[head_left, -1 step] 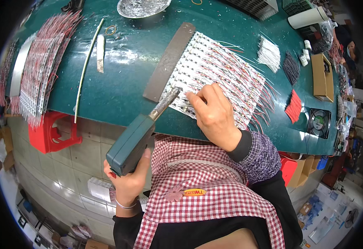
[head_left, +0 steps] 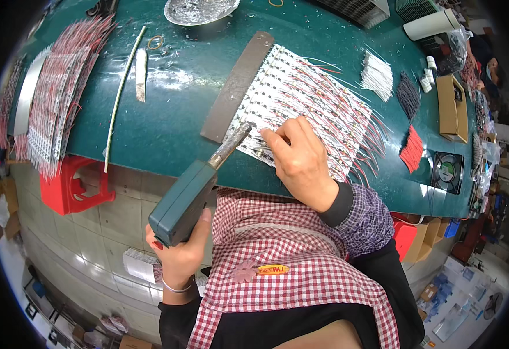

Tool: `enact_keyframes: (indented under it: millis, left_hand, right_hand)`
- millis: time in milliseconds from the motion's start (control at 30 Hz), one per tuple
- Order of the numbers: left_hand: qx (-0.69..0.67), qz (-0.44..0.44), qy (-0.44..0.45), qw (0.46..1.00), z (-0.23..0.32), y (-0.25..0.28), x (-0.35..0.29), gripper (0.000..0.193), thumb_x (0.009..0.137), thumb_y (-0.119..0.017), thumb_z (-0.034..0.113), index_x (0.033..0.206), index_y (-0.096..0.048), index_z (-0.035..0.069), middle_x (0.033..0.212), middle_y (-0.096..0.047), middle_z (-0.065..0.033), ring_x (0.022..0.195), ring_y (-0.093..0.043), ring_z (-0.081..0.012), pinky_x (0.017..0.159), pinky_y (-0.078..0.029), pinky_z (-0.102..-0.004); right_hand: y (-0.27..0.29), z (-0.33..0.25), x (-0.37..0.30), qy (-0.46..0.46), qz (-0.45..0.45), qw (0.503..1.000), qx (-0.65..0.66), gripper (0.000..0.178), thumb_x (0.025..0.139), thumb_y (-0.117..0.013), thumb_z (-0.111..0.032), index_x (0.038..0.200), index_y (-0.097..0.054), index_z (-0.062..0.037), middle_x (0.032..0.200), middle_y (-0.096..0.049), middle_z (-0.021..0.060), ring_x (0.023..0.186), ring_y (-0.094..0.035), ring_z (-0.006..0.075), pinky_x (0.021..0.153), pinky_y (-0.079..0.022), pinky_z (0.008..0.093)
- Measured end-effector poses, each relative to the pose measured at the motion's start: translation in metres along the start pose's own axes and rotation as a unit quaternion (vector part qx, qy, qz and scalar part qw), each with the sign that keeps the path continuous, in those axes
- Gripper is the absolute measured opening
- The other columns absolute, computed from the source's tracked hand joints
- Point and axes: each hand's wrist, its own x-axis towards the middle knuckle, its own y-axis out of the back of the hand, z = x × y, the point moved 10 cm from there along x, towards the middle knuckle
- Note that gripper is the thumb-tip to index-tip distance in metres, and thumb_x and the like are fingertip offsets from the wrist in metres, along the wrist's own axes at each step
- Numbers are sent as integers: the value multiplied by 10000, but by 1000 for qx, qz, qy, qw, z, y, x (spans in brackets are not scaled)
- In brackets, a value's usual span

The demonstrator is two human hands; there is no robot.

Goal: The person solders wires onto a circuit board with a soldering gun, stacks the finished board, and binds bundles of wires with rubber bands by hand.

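In my left hand (head_left: pixel 181 251) is a dark green soldering gun (head_left: pixel 183 203), the fingers wrapped round its grip. Its metal tip (head_left: pixel 240 138) points up and right, onto the near left part of a white circuit board panel (head_left: pixel 270 72). Red and white wires (head_left: pixel 330 104) fan out over the panel to the right. My right hand (head_left: pixel 301 163) is over the panel's near part, just right of the tip. Its thumb and fingers are drawn together in a pinch; what lies between them is too small to make out. A brown flat bar (head_left: pixel 237 87) runs along the panel's left edge.
Bundles of white (head_left: pixel 376 75), black (head_left: pixel 409 96) and red tubing (head_left: pixel 411 149) lie at the right, near a small fan (head_left: pixel 447 173) and a cardboard box (head_left: pixel 451 110). Wired boards (head_left: pixel 62 99) are stacked far left. A metal dish (head_left: pixel 202 11) stands at the back. A red stool (head_left: pixel 71 186) stands below the table.
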Motion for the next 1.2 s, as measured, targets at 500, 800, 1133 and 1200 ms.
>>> enact_keyframes:
  millis: [500, 800, 1133, 1200]
  left_hand:
    - [-6, -4, -4, 1000, -9, 8, -6, 224, 719, -726, -13, 928, -648, -38, 821, -656, -61, 643, -580, -109, 562, -438, -237]
    - [-8, -34, -48, 998, 1, -6, -2, 206, 721, -730, -26, 908, -646, -24, 814, -657, -54, 643, -584, -99, 558, -441, -232]
    - [-22, -26, -58, 998, -1, -11, 4, 135, 697, -742, -10, 786, -640, -10, 702, -651, -67, 567, -600, -130, 515, -434, -259]
    - [-23, -29, -49, 998, -1, -11, 5, 136, 694, -746, -5, 780, -640, -4, 700, -647, -67, 561, -598, -138, 513, -431, -265]
  right_hand:
    - [10, 2, -2, -17, 42, 999, -5, 243, 661, -579, 30, 893, -621, -28, 783, -496, 69, 754, -493, 237, 642, -396, 345]
    - [7, 0, 1, -4, 34, 999, 2, 255, 669, -635, 65, 907, -651, -27, 807, -559, 65, 737, -533, 231, 618, -447, 333]
    - [-1, -7, -3, 9, 5, 1000, -21, 256, 682, -594, -5, 936, -616, 13, 842, -511, 87, 786, -503, 233, 663, -458, 333]
    - [0, -10, -3, 18, 16, 999, -29, 270, 670, -599, -12, 936, -619, 29, 845, -510, 94, 783, -500, 238, 655, -461, 333]
